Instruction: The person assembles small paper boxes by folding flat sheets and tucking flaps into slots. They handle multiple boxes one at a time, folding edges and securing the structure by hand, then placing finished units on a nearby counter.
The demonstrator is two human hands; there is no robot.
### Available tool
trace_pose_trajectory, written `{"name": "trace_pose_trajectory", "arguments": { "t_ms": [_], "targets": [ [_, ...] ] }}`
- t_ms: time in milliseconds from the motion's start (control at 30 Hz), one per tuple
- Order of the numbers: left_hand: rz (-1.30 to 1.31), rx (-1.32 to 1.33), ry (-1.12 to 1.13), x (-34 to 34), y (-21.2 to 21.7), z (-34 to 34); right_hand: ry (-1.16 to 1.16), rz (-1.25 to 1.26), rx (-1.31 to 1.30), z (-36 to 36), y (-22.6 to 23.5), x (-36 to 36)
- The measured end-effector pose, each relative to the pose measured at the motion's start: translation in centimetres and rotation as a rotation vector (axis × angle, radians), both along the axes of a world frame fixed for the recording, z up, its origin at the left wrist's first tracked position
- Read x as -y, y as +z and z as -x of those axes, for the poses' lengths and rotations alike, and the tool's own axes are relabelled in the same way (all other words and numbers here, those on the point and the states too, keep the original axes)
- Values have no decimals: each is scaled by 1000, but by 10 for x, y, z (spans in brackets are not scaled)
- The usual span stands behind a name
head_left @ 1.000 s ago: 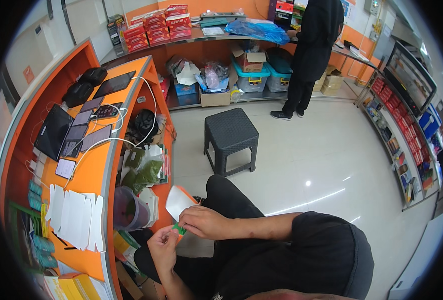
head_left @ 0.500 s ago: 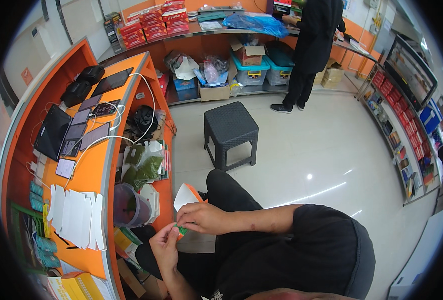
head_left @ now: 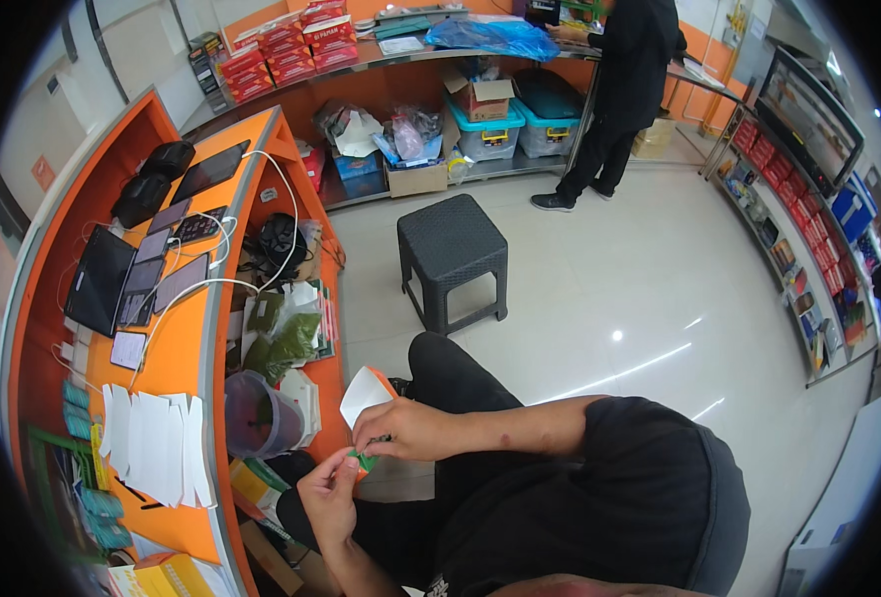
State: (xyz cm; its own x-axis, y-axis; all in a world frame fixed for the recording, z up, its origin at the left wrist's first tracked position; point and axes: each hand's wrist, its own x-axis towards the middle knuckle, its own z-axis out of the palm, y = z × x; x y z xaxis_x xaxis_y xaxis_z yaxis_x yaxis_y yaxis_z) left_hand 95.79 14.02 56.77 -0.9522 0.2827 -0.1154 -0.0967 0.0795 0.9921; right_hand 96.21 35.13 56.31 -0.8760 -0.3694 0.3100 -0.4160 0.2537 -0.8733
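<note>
Over my lap, both hands are closed on a small orange-and-white folded card piece (head_left: 365,392) with a green part near my fingertips. It looks like a thin carton, but its exact kind is hard to tell. My left hand (head_left: 329,490) pinches the green lower end between thumb and fingers. From the right, my right hand (head_left: 398,429) reaches across, its fingers bent over the piece just above the left fingertips. The white inner side of the card stands up beyond my right hand. My fingers hide the middle of it.
At my left stands an orange counter (head_left: 177,348) with phones, cables and a stack of white card strips (head_left: 157,448). A clear bucket (head_left: 263,413) sits on its lower shelf. Ahead is a dark stool (head_left: 451,244). A person in black (head_left: 631,90) stands at the far bench.
The view has shifted slightly. My hands stay close together on the card piece, with only small finger movement. The standing person's legs have moved a little.
</note>
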Motion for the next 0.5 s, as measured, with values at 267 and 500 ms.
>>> {"name": "trace_pose_trajectory", "arguments": {
  "t_ms": [267, 500],
  "targets": [
    [-42, 45, -38, -3, -10, 4, 7, 55, 18, -3, -7, 0],
    [-375, 435, -142, 0, -68, 10, 17, -57, 52, -8, -8, -16]
  ]
}}
